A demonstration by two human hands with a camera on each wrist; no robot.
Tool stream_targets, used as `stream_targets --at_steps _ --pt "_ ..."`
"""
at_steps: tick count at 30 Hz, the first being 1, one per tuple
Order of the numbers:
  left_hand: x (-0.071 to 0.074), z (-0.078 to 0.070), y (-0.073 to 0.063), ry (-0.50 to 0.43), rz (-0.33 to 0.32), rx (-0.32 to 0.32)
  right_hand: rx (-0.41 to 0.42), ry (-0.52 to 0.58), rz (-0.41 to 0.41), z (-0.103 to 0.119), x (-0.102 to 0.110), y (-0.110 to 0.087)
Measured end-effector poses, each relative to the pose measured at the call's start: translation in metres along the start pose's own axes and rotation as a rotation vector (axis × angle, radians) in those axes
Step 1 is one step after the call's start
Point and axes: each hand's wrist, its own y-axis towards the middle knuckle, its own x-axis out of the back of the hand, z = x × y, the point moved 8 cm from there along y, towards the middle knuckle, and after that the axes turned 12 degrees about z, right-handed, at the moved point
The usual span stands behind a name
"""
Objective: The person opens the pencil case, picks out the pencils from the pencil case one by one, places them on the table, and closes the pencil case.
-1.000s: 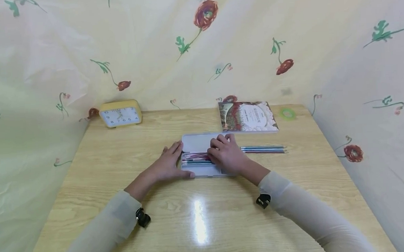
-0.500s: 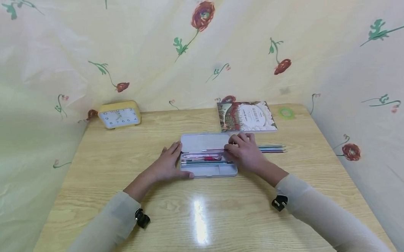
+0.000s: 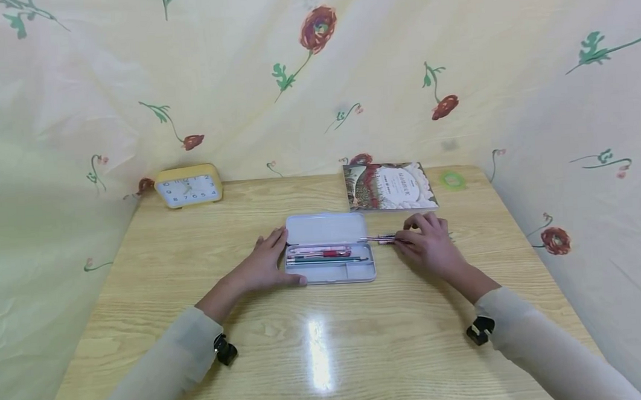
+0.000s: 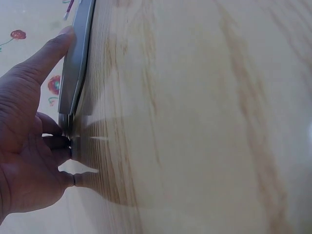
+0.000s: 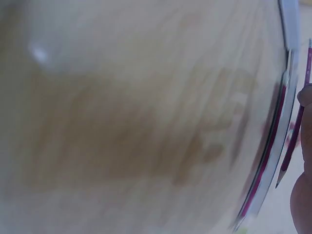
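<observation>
A pale pencil case (image 3: pixel 320 275) lies with its lid (image 3: pixel 326 228) folded back. In it are a pink pen (image 3: pixel 316 249), a pen with a red grip (image 3: pixel 331 254) and a dark green pencil (image 3: pixel 324 261). My left hand (image 3: pixel 264 267) rests against the case's left end, fingers spread to the back corner, its straight thumb (image 4: pixel 52 51) along the front edge. To the right of the case, my right hand (image 3: pixel 430 246) pinches a dark red pencil (image 5: pixel 294 134), close over several pencils (image 5: pixel 271 146) on the table. The hand partly hides those pencils in the head view.
A yellow clock (image 3: pixel 189 187) stands at the back left of the wooden table (image 3: pixel 242 361). Behind the case, to the right, lies a book with a floral cover (image 3: pixel 390 187); beside it is a roll of green tape (image 3: pixel 452 180). Flowered cloth (image 3: pixel 249 77) hangs around the table.
My right hand has moved right from inside the pencil case, drawing the dark red pencil out and over the pencils on the table. The left hand has stayed at the case.
</observation>
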Motion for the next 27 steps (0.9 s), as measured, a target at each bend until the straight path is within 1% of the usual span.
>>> stream_targets --at_steps 5,10,14,27 --pt "0.000 0.001 0.001 0.000 0.001 0.004 -0.034 -0.050 0.027 -0.015 0.001 -0.020" --pt "0.000 0.001 0.002 -0.003 0.005 0.005 -0.044 -0.086 0.051 -0.023 0.000 -0.031" --pt "-0.001 0.001 0.002 -0.006 0.008 0.004 -0.035 -0.110 0.058 -0.026 0.000 -0.034" --pt "-0.001 0.003 0.003 -0.015 0.000 -0.003 -0.023 -0.124 0.062 -0.029 -0.001 -0.036"
